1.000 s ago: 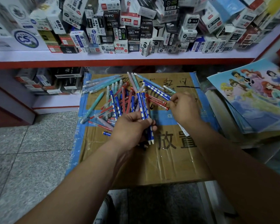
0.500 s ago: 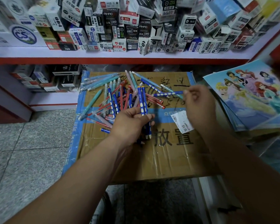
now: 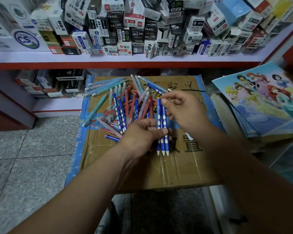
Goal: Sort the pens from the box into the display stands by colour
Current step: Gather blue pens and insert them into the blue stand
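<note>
Shop shelf [image 3: 41, 56] behind cardboard box [image 3: 159, 173] is stacked w/ cartons [image 3: 123, 48] reading AIHAO 1389, GR-393, 2081. Pen pile [image 3: 122, 107] lies on box's far half. My L hand [image 3: 142, 138] grips three blue dotted pens [image 3: 162, 125] over box centre; R hand [image 3: 184, 112] pinches one's top end.

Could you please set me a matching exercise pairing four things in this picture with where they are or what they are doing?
1 left hand
2 right hand
3 princess picture
4 stationery boxes

A on the shelf
B grips the blue pens
C right of the cardboard box
D pinches a blue pen by its top

Pairs: 1-B, 2-D, 3-C, 4-A
</note>
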Demonstrator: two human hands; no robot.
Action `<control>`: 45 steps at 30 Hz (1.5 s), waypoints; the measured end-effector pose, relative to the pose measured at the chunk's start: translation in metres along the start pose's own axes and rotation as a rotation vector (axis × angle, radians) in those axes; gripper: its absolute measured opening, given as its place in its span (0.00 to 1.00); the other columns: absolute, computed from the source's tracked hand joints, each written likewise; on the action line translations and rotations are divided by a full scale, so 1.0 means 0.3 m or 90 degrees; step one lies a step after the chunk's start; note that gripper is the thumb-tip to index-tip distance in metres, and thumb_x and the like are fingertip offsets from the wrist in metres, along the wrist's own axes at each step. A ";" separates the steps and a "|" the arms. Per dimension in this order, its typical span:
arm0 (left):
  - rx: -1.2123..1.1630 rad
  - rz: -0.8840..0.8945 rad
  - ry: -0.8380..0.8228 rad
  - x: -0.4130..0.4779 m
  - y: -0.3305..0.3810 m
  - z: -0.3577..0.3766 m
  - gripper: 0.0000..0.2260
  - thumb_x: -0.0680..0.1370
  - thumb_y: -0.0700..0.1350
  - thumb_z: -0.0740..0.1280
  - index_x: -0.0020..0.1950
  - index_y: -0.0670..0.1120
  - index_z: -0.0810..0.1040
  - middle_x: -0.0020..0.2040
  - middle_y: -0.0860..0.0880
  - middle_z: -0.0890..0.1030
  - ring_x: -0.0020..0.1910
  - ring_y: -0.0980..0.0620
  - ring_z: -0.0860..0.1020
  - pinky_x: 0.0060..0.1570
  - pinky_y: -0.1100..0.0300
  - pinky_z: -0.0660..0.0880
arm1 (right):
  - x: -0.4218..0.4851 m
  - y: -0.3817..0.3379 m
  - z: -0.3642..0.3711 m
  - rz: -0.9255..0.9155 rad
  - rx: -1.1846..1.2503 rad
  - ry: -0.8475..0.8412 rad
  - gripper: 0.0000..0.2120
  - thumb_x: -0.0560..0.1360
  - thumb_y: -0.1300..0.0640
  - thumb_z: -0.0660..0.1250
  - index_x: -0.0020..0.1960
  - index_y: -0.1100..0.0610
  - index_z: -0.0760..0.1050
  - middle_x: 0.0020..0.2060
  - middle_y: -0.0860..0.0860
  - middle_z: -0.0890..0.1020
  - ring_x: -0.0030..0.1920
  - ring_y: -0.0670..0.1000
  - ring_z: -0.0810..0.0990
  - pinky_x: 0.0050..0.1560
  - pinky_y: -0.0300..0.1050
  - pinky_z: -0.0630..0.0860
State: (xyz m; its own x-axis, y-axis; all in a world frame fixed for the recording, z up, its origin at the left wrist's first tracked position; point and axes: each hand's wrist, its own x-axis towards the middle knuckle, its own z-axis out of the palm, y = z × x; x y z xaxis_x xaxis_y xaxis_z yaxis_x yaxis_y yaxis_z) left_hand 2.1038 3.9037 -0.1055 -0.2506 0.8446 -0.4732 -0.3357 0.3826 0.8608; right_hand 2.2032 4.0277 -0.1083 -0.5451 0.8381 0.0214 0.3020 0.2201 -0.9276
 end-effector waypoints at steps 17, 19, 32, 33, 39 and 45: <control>-0.080 -0.032 0.098 0.035 0.000 -0.044 0.07 0.77 0.34 0.70 0.54 0.35 0.81 0.46 0.37 0.83 0.33 0.46 0.82 0.25 0.61 0.76 | 0.164 0.233 -0.005 0.025 -0.442 0.108 0.06 0.78 0.56 0.69 0.54 0.52 0.81 0.49 0.50 0.81 0.46 0.50 0.79 0.42 0.44 0.74; -0.076 -0.033 0.100 0.036 -0.001 -0.044 0.08 0.77 0.34 0.70 0.55 0.36 0.81 0.47 0.36 0.84 0.33 0.46 0.81 0.25 0.61 0.76 | 0.169 0.239 -0.006 0.051 -0.418 0.124 0.04 0.77 0.58 0.70 0.52 0.52 0.81 0.47 0.50 0.82 0.45 0.50 0.80 0.41 0.45 0.76; -0.167 -0.013 0.145 0.033 0.016 -0.065 0.06 0.80 0.32 0.63 0.49 0.38 0.78 0.44 0.42 0.84 0.39 0.47 0.83 0.44 0.49 0.82 | -0.004 0.048 -0.040 0.153 -0.081 0.104 0.06 0.79 0.57 0.68 0.55 0.52 0.81 0.43 0.46 0.82 0.42 0.45 0.79 0.37 0.36 0.73; -0.178 -0.008 0.150 0.028 0.022 -0.072 0.06 0.80 0.32 0.62 0.48 0.39 0.78 0.43 0.42 0.84 0.39 0.47 0.83 0.42 0.50 0.83 | -0.038 0.023 -0.021 0.154 -0.056 0.067 0.07 0.79 0.57 0.67 0.55 0.52 0.81 0.42 0.46 0.82 0.40 0.44 0.79 0.36 0.35 0.74; -0.187 0.029 0.204 -0.002 0.031 -0.129 0.09 0.81 0.33 0.61 0.45 0.40 0.79 0.39 0.42 0.83 0.36 0.46 0.82 0.37 0.51 0.83 | -0.179 -0.040 0.087 0.136 -0.017 -0.070 0.04 0.78 0.57 0.69 0.49 0.49 0.80 0.42 0.47 0.83 0.42 0.43 0.80 0.43 0.38 0.74; -0.205 0.045 0.234 -0.056 0.013 -0.190 0.04 0.80 0.34 0.64 0.50 0.38 0.79 0.43 0.41 0.85 0.38 0.44 0.83 0.32 0.53 0.82 | -0.215 -0.053 0.172 0.122 -0.032 -0.145 0.04 0.77 0.57 0.71 0.51 0.51 0.81 0.40 0.46 0.83 0.38 0.39 0.80 0.40 0.37 0.77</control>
State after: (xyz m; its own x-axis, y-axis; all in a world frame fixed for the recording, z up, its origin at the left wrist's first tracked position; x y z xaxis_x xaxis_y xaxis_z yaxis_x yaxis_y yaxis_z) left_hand 2.0551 3.8696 -0.1048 -0.5667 0.6541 -0.5010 -0.5561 0.1450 0.8183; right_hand 2.1933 3.9445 -0.1141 -0.6345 0.7341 -0.2419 0.4512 0.0977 -0.8870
